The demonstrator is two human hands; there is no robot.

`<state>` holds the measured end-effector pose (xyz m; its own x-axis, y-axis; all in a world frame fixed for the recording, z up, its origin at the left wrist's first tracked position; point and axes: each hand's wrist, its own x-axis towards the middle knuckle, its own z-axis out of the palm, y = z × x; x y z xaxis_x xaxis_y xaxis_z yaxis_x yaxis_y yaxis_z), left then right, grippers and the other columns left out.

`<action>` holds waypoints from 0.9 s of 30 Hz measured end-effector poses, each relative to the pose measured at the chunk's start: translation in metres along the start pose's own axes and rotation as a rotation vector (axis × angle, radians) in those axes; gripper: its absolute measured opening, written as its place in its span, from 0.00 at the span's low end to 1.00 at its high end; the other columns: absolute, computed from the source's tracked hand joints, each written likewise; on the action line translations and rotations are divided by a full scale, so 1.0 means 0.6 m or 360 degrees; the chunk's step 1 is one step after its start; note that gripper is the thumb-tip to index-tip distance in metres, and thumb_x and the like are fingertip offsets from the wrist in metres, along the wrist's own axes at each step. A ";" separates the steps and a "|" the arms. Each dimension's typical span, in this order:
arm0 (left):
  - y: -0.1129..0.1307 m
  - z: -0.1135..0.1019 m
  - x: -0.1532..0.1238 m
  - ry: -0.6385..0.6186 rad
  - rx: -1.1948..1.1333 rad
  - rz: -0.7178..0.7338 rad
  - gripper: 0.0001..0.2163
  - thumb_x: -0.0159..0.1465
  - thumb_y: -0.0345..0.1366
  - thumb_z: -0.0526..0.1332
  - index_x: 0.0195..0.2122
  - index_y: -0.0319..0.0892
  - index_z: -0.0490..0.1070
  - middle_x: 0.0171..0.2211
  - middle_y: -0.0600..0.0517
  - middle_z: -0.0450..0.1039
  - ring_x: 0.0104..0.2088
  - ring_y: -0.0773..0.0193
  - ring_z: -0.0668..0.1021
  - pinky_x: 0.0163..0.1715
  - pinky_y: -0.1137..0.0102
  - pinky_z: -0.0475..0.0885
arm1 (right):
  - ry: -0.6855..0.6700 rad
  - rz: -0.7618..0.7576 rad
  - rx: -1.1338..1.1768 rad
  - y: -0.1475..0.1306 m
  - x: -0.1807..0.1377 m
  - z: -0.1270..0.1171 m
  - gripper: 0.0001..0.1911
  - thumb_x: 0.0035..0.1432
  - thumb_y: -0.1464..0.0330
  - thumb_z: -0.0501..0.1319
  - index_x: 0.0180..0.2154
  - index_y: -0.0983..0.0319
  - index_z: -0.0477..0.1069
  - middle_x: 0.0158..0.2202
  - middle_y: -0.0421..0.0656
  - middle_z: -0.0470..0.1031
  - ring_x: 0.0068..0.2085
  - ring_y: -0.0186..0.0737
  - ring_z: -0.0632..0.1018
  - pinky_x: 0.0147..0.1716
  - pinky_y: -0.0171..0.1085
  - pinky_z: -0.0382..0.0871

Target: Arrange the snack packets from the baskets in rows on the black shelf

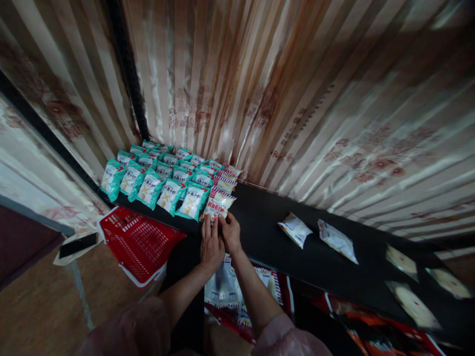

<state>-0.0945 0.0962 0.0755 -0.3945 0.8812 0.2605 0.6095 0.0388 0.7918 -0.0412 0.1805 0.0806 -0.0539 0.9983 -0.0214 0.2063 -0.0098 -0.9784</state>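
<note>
A white snack bag (219, 203) with red lettering and a striped edge leans at the front of a short column of like bags (224, 184). My left hand (212, 244) grips its lower left edge, fingers pointing forward. The fingers of my right hand (230, 232) close on its lower right edge, thumb beside the left hand. Directly left of it, rows of teal and white snack bags (193, 200) stand tilted on the black shelf (256, 207). Behind the front bag, the other striped bags are partly hidden.
Two white bags (296, 229) lie farther right on the shelf, with several round pale packets (415, 304) at its right end. Below are a red basket (144, 242) and more striped bags (222, 284). A phone (77, 245) rests on a stool at left. Curtains hang behind.
</note>
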 end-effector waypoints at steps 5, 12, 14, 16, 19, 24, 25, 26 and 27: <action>0.002 0.001 0.002 0.0006 0.0002 -0.0021 0.25 0.63 0.31 0.51 0.62 0.34 0.54 0.66 0.40 0.43 0.66 0.53 0.48 0.63 0.56 0.50 | 0.0151 -0.0140 0.0070 0.004 -0.003 0.007 0.29 0.50 0.59 0.61 0.53 0.62 0.66 0.45 0.47 0.77 0.43 0.44 0.77 0.42 0.40 0.70; -0.001 0.003 0.003 0.0016 0.0026 0.0005 0.25 0.63 0.32 0.51 0.62 0.35 0.53 0.66 0.40 0.45 0.66 0.53 0.49 0.64 0.56 0.50 | 0.0112 -0.0189 0.0070 0.009 -0.001 0.011 0.29 0.51 0.60 0.61 0.55 0.61 0.65 0.48 0.46 0.75 0.46 0.45 0.75 0.47 0.43 0.69; -0.002 0.005 0.002 0.0031 0.0030 0.0023 0.25 0.63 0.33 0.51 0.62 0.34 0.53 0.66 0.40 0.44 0.66 0.53 0.48 0.64 0.56 0.49 | 0.0119 -0.0188 0.0058 0.010 -0.001 0.010 0.30 0.51 0.61 0.61 0.56 0.60 0.65 0.47 0.46 0.76 0.46 0.45 0.76 0.47 0.43 0.69; -0.005 0.008 0.002 0.0051 0.0030 0.0038 0.26 0.63 0.33 0.51 0.63 0.35 0.53 0.66 0.41 0.44 0.66 0.53 0.48 0.64 0.56 0.49 | 0.0135 -0.0200 0.0054 0.010 -0.002 0.009 0.30 0.51 0.61 0.61 0.57 0.60 0.64 0.47 0.46 0.76 0.46 0.45 0.76 0.46 0.42 0.70; -0.008 0.012 0.002 0.0069 0.0039 0.0054 0.26 0.63 0.34 0.52 0.63 0.37 0.52 0.66 0.41 0.43 0.66 0.54 0.47 0.63 0.56 0.50 | 0.0119 -0.0218 0.0039 0.010 -0.003 0.010 0.30 0.52 0.60 0.60 0.57 0.60 0.64 0.47 0.46 0.76 0.45 0.44 0.76 0.46 0.42 0.70; -0.010 0.015 0.002 0.0093 0.0068 0.0091 0.26 0.63 0.33 0.52 0.63 0.35 0.52 0.66 0.39 0.43 0.66 0.53 0.47 0.63 0.55 0.50 | 0.0129 -0.0238 -0.0041 0.012 -0.002 0.010 0.29 0.53 0.60 0.59 0.56 0.60 0.64 0.47 0.45 0.76 0.46 0.44 0.76 0.47 0.42 0.70; -0.010 0.015 0.002 0.0102 0.0072 0.0103 0.26 0.63 0.32 0.52 0.63 0.35 0.52 0.66 0.39 0.43 0.66 0.53 0.47 0.63 0.55 0.51 | 0.0137 -0.0236 -0.0060 0.012 -0.002 0.010 0.29 0.53 0.60 0.59 0.56 0.60 0.64 0.47 0.45 0.76 0.46 0.44 0.76 0.47 0.42 0.70; -0.010 0.016 0.002 0.0110 0.0075 0.0113 0.26 0.63 0.32 0.52 0.63 0.35 0.52 0.66 0.39 0.44 0.66 0.53 0.47 0.63 0.54 0.51 | 0.0144 -0.0231 -0.0078 0.013 -0.003 0.010 0.28 0.53 0.60 0.59 0.56 0.60 0.65 0.47 0.45 0.76 0.46 0.44 0.76 0.47 0.42 0.70; -0.011 0.017 0.002 0.0118 0.0074 0.0119 0.26 0.63 0.32 0.52 0.63 0.36 0.52 0.66 0.40 0.44 0.66 0.53 0.48 0.63 0.54 0.51 | 0.0145 -0.0221 -0.0096 0.013 -0.003 0.010 0.28 0.53 0.60 0.59 0.55 0.60 0.65 0.47 0.45 0.76 0.46 0.44 0.76 0.47 0.42 0.70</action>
<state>-0.0919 0.1015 0.0652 -0.3957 0.8452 0.3593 0.6698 -0.0021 0.7425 -0.0456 0.1784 0.0716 0.0024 0.9909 0.1345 0.2616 0.1292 -0.9565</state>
